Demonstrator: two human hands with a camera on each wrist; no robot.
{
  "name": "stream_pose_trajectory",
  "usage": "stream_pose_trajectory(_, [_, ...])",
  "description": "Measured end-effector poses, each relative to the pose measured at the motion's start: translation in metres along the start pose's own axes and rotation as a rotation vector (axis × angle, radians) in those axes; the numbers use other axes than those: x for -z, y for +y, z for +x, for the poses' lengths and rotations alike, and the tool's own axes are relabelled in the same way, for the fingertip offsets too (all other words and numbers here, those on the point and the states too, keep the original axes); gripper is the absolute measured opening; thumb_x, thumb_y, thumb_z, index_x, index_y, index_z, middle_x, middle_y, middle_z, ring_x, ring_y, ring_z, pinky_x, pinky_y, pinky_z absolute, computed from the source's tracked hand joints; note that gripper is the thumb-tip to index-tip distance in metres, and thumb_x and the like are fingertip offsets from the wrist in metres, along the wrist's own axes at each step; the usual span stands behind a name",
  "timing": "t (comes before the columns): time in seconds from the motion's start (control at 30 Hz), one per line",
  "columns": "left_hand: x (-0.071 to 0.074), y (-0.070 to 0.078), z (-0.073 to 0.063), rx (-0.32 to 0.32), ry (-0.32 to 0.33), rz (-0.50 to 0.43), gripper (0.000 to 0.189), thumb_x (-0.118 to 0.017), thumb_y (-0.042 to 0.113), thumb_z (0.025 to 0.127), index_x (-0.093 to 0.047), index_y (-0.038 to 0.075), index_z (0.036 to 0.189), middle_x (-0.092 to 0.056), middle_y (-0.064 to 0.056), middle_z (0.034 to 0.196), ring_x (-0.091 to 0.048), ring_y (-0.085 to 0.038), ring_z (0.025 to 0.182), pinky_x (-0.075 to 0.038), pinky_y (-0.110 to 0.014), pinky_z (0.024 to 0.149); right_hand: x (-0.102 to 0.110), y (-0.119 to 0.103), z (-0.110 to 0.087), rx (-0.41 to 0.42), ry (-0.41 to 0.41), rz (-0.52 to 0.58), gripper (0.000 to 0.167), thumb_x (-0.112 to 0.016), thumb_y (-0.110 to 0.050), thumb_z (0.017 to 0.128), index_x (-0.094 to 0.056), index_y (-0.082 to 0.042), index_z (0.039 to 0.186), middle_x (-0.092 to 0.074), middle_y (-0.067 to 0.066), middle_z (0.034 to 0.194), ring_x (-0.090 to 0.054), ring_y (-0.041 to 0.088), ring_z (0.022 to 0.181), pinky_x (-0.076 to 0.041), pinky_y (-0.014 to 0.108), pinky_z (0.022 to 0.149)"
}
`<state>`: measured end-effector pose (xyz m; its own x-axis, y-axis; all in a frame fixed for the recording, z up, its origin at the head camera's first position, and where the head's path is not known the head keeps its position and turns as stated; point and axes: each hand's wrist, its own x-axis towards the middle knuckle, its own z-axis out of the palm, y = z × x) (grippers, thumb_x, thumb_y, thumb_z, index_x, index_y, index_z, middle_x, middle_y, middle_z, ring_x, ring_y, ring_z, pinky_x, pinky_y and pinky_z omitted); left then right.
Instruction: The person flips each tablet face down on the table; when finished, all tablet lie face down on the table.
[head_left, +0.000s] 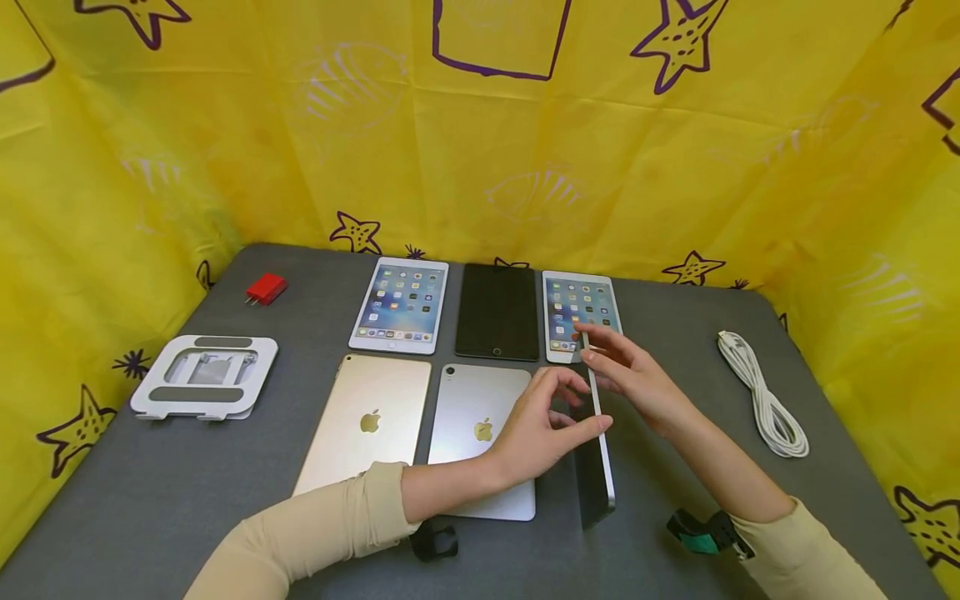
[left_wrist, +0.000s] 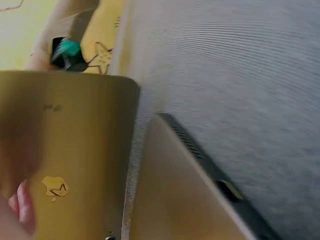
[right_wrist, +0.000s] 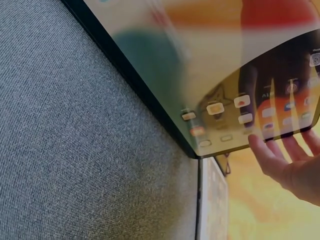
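Observation:
A tablet is tipped up on its long edge at the front, right of centre, both hands on it. My left hand holds it, thumb on the upper edge and fingers at the back; the left wrist view shows the tablet's logo-marked back. My right hand pinches the far end. From the right wrist view, the lit screen with app icons faces right, the right fingers at its edge. A silver tablet lies face down beneath my left forearm, beside a gold tablet.
Along the back lie a white tablet, a black tablet and another white tablet. To the left are a folded stand and a red charger. A coiled white cable lies right. Yellow cloth surrounds the table.

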<state>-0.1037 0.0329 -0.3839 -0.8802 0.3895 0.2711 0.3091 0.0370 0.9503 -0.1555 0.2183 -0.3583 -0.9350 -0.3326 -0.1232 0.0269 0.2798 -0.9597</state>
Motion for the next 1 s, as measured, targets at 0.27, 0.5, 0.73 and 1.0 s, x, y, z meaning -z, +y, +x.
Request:
stream_pose_trajectory(0.27, [0.002,0.005,-0.017,-0.613,-0.154,0.424,0.045,-0.077,0.027,0.084,-0.058,0.012,0.122,-0.049,-0.003,0.138,-0.040,-0.014,0.131,-0.035,-0.025,0.107,0.003,0.001,-0.002,0.005,-0.013,0.018,0.054,-0.052,-0.030,0.101,-0.036,-0.012,0.149,-0.028,0.013,0.155,-0.033,0.038,0.136,-0.038,0.061,0.101])
stream_pose_trajectory(0.5, [-0.005,0.002,-0.023,-0.831,-0.218,0.730,0.057,-0.072,0.053,0.082,-0.062,0.012,0.119,-0.052,-0.007,0.135,-0.035,-0.023,0.136,-0.023,-0.031,0.115,0.007,0.002,-0.005,0.016,-0.038,0.071,0.052,-0.048,-0.026,0.103,-0.033,-0.012,0.151,-0.022,0.015,0.157,-0.024,0.038,0.140,-0.026,0.072,0.102])
stream_pose_trajectory(0.73, [-0.012,-0.004,-0.025,-0.768,-0.275,0.793,0.057,-0.074,0.048,0.083,-0.056,0.012,0.123,-0.040,-0.012,0.145,-0.021,-0.027,0.144,-0.020,-0.028,0.116,0.011,0.002,-0.010,0.001,-0.061,0.082,0.052,-0.046,-0.027,0.104,-0.029,-0.016,0.153,-0.015,0.017,0.158,-0.023,0.045,0.139,-0.026,0.073,0.101])
stream_pose_trajectory(1.0, [-0.017,-0.007,-0.030,-0.707,-0.263,0.772,0.056,-0.074,0.041,0.086,-0.056,0.016,0.132,-0.015,-0.019,0.159,-0.013,-0.036,0.146,-0.043,-0.025,0.098,0.017,0.002,-0.017,-0.047,-0.079,0.118,0.060,-0.040,-0.030,0.106,-0.015,-0.009,0.156,-0.010,0.021,0.159,-0.027,0.052,0.135,-0.052,0.045,0.088])
